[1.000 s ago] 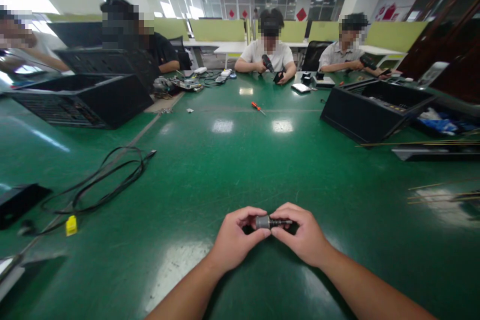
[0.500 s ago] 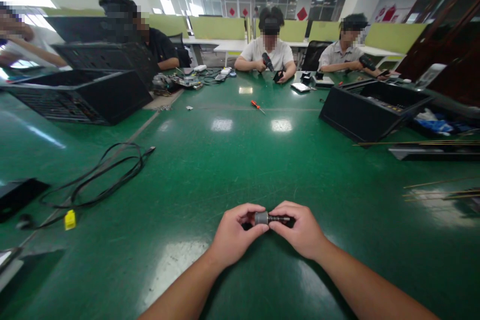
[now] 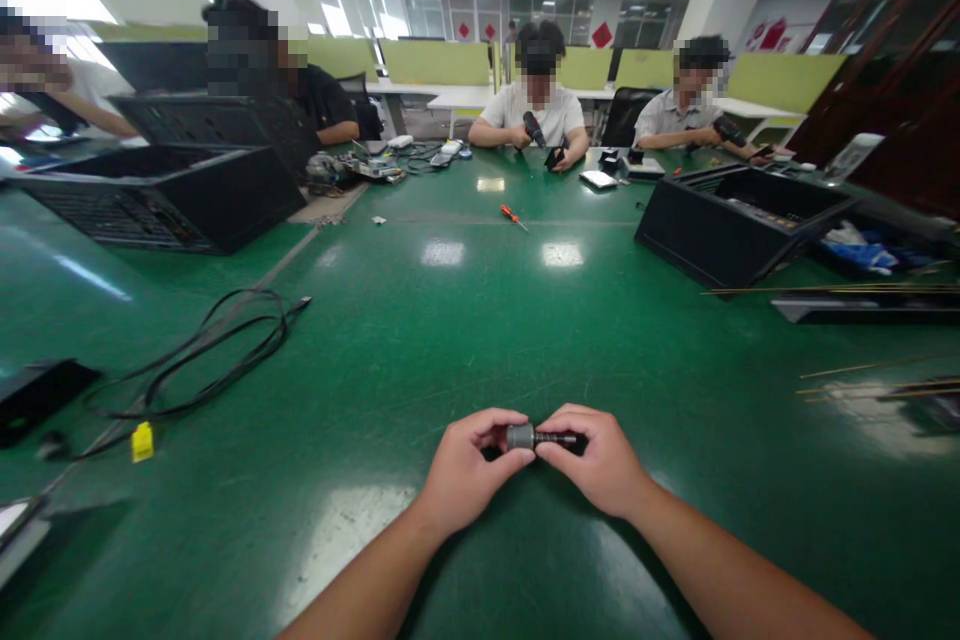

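Low in the middle of the head view, both my hands hold a small metal piece that looks like a hole saw (image 3: 520, 437). It has a grey cylindrical body on the left and a thin, dark shaft with spring-like coils on the right. My left hand (image 3: 469, 475) pinches the cylinder between thumb and fingers. Around the shaft, the thumb and fingers of my right hand (image 3: 600, 460) are closed. The piece lies level, just above or on the green table (image 3: 480, 340); I cannot tell which. My fingers partly hide both ends.
A black cable (image 3: 217, 350) with a yellow tag (image 3: 142, 442) lies left. Black computer cases stand at left (image 3: 247, 195) and right (image 3: 697, 230). An orange screwdriver (image 3: 513, 215) lies ahead. Thin rods (image 3: 862, 388) lie right. Several people sit across, including one with a power drill (image 3: 534, 129).
My hands and the piece keep nearly the same pose and grip. The whole view has shifted very slightly.
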Tool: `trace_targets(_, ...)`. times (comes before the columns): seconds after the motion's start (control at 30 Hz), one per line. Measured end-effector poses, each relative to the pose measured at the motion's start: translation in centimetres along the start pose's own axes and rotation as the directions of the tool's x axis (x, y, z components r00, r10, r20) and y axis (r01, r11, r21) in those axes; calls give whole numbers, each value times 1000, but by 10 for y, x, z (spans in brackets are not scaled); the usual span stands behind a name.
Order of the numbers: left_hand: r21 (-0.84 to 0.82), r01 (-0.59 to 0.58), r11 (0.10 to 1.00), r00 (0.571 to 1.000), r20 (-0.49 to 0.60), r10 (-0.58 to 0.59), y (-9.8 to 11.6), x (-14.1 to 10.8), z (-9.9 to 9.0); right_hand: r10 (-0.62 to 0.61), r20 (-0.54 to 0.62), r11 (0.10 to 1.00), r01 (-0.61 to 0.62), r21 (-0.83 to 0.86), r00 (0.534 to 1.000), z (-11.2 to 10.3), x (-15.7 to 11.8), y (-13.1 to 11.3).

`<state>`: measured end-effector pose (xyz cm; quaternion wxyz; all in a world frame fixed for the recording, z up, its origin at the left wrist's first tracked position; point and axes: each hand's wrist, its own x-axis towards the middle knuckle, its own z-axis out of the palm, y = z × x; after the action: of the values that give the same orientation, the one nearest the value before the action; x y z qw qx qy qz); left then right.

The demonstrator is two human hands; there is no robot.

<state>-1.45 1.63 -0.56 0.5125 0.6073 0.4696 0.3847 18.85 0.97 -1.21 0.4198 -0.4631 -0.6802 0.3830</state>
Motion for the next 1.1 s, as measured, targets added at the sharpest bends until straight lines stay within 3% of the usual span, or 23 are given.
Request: trace_targets(1.1, 19, 19, 1000, 1000, -11, -18, 2, 2, -1, 9, -9, 1000, -9, -7, 1000, -1, 1, -1)
